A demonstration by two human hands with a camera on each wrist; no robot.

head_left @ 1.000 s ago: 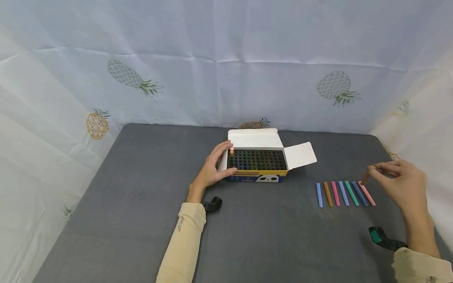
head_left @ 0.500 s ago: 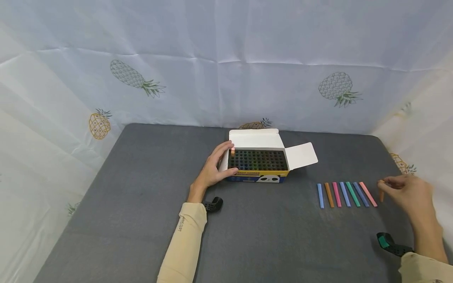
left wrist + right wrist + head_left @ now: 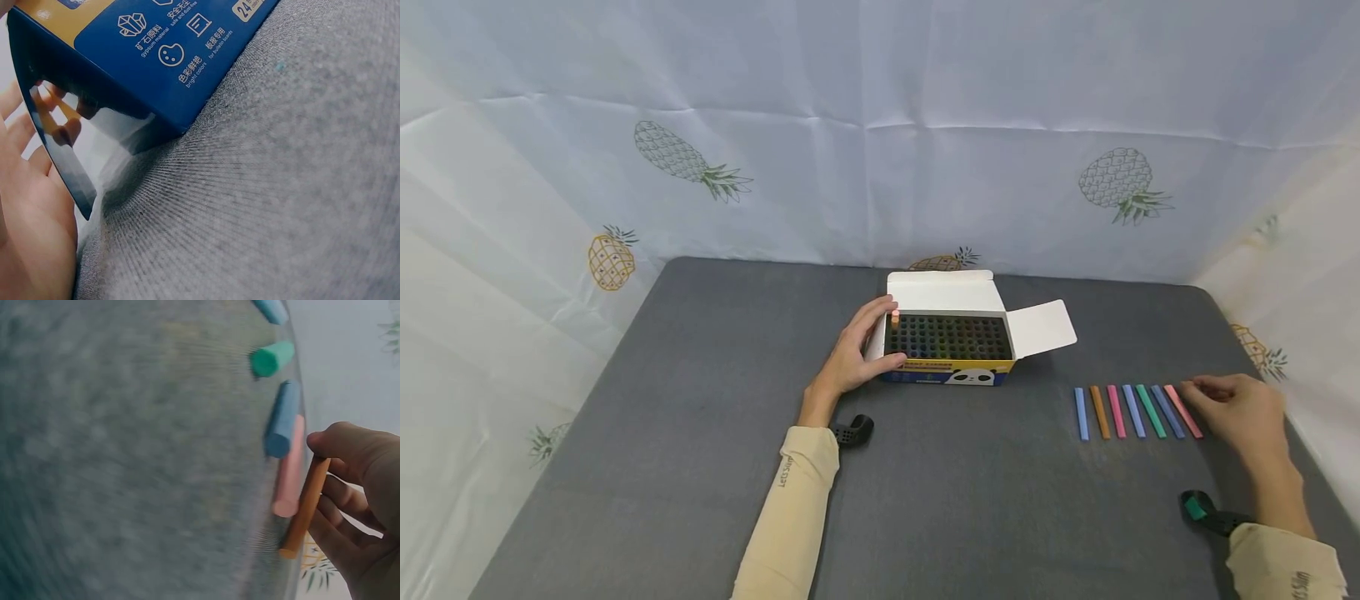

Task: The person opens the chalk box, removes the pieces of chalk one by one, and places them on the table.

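Note:
In the head view an open chalk box [image 3: 957, 372], yellow and blue with a panda face, stands near the back of the table. My left hand [image 3: 856, 350] holds its left end, thumb at the front and fingers at the back corner. The left wrist view shows the hand [image 3: 37, 231] behind a side flap [image 3: 62, 147]. At the right, my right hand [image 3: 1242, 408] pinches an orange chalk stick [image 3: 307, 509] near one end, low over the table beside a pink chalk stick [image 3: 1183, 411]. The hand hides that orange stick in the head view.
Several chalk sticks lie in a row left of my right hand, among them a green one [image 3: 1151, 411] and a brown one [image 3: 1100, 412]. An orange-tipped stick [image 3: 895, 320] pokes up from the box's black holed insert [image 3: 951, 336]. Pineapple-print curtains [image 3: 880, 192] surround the grey table [image 3: 970, 517].
My right hand has carried the orange chalk stick rightward past the pink one, lowered it, then shifted slightly back left towards the row. My left hand stays at the box.

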